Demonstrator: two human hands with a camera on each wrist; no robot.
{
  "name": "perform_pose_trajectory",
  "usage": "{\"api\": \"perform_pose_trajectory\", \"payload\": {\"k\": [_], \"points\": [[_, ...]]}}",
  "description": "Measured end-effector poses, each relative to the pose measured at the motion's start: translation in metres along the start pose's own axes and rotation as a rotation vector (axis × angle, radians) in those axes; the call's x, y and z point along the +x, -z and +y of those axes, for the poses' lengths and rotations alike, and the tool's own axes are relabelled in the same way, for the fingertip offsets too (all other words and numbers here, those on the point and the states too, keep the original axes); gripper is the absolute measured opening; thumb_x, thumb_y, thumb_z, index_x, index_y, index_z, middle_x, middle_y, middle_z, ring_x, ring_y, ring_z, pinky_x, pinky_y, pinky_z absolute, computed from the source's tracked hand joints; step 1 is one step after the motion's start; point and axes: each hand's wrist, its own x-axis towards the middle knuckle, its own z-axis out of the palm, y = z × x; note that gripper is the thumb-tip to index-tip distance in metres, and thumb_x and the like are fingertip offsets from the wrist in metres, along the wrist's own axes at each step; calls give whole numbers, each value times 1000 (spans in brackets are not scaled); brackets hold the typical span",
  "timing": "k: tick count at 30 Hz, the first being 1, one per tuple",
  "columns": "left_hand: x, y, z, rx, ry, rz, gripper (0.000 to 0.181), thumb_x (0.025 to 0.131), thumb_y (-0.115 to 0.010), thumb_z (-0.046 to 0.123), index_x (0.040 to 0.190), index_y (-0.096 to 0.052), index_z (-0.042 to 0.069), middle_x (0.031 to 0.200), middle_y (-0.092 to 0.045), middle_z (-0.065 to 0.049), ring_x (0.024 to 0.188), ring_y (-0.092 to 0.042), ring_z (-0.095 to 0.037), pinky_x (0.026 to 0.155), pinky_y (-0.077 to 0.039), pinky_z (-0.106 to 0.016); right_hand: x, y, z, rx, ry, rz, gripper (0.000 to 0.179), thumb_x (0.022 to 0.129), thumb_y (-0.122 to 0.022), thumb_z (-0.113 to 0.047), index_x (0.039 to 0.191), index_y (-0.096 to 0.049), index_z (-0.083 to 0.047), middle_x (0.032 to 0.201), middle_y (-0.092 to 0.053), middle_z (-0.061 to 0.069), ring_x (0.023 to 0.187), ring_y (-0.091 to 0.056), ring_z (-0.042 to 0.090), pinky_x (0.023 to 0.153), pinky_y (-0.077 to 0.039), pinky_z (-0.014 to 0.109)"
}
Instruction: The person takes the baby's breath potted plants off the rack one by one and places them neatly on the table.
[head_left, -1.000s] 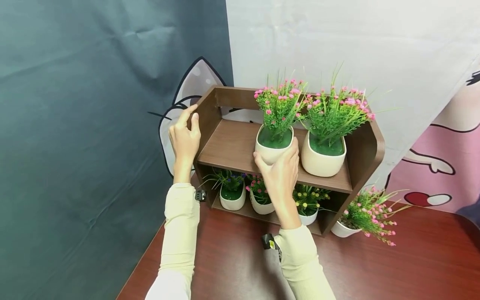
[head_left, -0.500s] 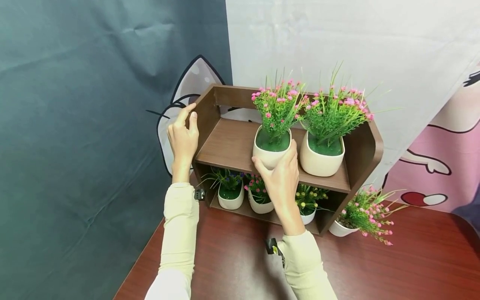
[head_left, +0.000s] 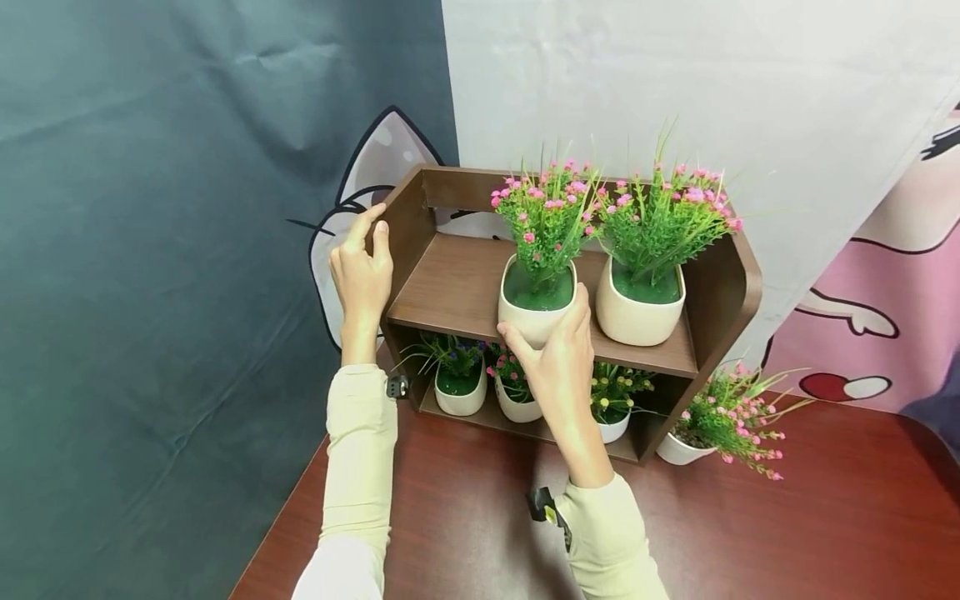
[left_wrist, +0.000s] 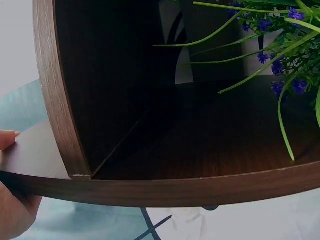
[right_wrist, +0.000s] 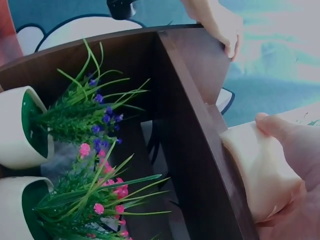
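My right hand (head_left: pixel 558 354) grips the front of a cream pot holding a pink-flowered artificial plant (head_left: pixel 538 315), thumb on its left, fingers on its right. This pot is at the front edge of the upper level of a brown wooden shelf (head_left: pixel 453 279); whether it rests there or hangs slightly above cannot be told. In the right wrist view the same pot (right_wrist: pixel 257 172) lies against the palm. My left hand (head_left: pixel 362 275) holds the shelf's left side panel; in the left wrist view, parts of that hand (left_wrist: pixel 15 212) show on both sides of the panel.
A second pink-flowered pot (head_left: pixel 639 321) stands to the right on the upper level. Below are pots with purple (head_left: pixel 460 400), pink (head_left: pixel 516 404) and yellow flowers (head_left: pixel 613 427). Another white pot (head_left: pixel 684 450) stands on the red-brown table (head_left: pixel 840 508), right of the shelf.
The held pot has shifted slightly left and toward the front edge, my right hand moving with it. My left hand stays at the side panel. The head view has shifted a little.
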Motion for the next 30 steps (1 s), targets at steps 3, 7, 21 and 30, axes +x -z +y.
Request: {"api": "perform_pose_trajectory", "payload": {"k": [3,7,21,30], "points": [[0,1,-1,-5,-2,0,26,87,-47,29,109,-60,26,107,-59,5,49,-35,-21,58,-34,-31,-4,3,-2,3,-6,-22,96,64,-65,-52,133,-19,-3,123,-36,15,108,-41,27,85,-34,41],[-1,2,-1,-14,-8,-17,26,87,-46,29,109,-60,24,108,-58,5,50,-38,-21,61,-36,-30,-10,7,-4,1,-35,-44,97,63,-66,-52,133,-18,-5,123,-37,14,107,-42,28,82,-35,44],[-1,0,0,-19,-17,-20,27,87,-46,29,110,-59,24,105,-60,0,51,-38,-20,58,-35,-30,-19,14,-4,18,-21,-23,97,61,-66,-54,133,-20,-9,121,-39,13,99,-47,31,77,-38,45],[0,2,0,-6,-19,-14,26,87,-46,28,110,-59,24,106,-60,1,53,-40,-20,59,-36,-32,-21,17,-2,43,13,-37,97,59,-66,-55,135,-21,-14,124,-38,11,100,-47,31,76,-38,45]]}}
